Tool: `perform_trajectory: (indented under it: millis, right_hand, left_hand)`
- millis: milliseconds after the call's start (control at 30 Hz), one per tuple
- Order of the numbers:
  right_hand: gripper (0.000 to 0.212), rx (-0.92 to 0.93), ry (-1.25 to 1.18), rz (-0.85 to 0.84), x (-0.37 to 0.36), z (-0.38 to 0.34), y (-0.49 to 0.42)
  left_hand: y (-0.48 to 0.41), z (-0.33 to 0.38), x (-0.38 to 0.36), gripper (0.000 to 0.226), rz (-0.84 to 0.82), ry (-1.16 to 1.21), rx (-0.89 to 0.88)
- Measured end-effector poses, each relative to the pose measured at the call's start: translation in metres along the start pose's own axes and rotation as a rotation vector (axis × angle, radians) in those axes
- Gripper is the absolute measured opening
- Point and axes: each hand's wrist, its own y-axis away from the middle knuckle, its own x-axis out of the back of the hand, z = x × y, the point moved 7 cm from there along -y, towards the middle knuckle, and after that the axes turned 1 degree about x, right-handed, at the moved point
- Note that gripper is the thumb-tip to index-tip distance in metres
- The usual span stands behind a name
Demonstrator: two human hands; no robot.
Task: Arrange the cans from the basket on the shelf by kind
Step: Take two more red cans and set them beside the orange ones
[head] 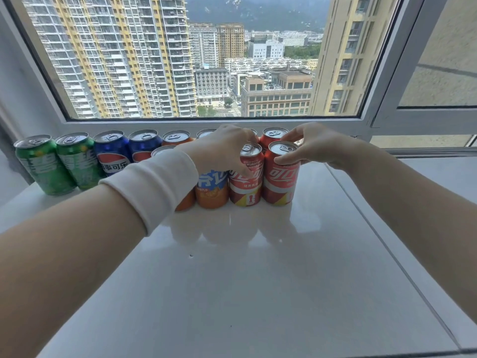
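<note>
A wide window (206,60) fills the upper view. Below it lies the white shelf (258,280), with the cans ranked along its far edge from ten o'clock to twelve.

The left hand (224,148), in a white cuff (154,187), lies over the top of the orange soda can (211,189), its fingers curving onto the front left Coca-Cola can (246,179). Whether it grips either one I cannot tell. The right hand (309,148) pinches the rim of the front right Coca-Cola can (281,177) between thumb and fingers, at twelve o'clock.

Two Sprite cans (38,164) stand at ten o'clock, then two Pepsi cans (112,153), then the orange and red ones in two ranks.

The step in hand looks like squaring up the last red can against its neighbour, so sorting seems nearly done. The next move probably calls for a small nudge and letting go without tipping the pair.

The basket is out of view. The left arm hides most of the orange cans and part of the back rank, so their count is uncertain.
</note>
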Motion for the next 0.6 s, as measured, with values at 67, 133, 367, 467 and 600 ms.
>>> perform_trajectory:
  millis: [67, 133, 367, 467, 600]
  right_hand:
    - [0.058, 0.000, 0.002, 0.000, 0.000, 0.001, 0.000]
    - [0.056, 0.007, -0.002, 0.006, 0.000, 0.001, 0.000]
    - [0.067, 0.020, 0.012, 0.041, -0.002, 0.003, 0.000]
    - [0.067, 0.031, 0.021, 0.093, -0.001, 0.007, 0.001]
    - [0.073, 0.085, 0.100, 0.172, -0.001, 0.005, 0.008]
  left_hand:
    - [-0.001, -0.001, -0.001, 0.071, -0.008, -0.004, 0.007]
    - [-0.001, 0.000, -0.002, 0.072, -0.022, -0.006, 0.015]
    - [0.002, 0.005, -0.001, 0.072, -0.037, -0.036, 0.046]
    - [0.005, 0.005, -0.002, 0.073, -0.023, -0.065, 0.068]
    - [0.012, 0.008, -0.003, 0.072, 0.011, -0.113, 0.081]
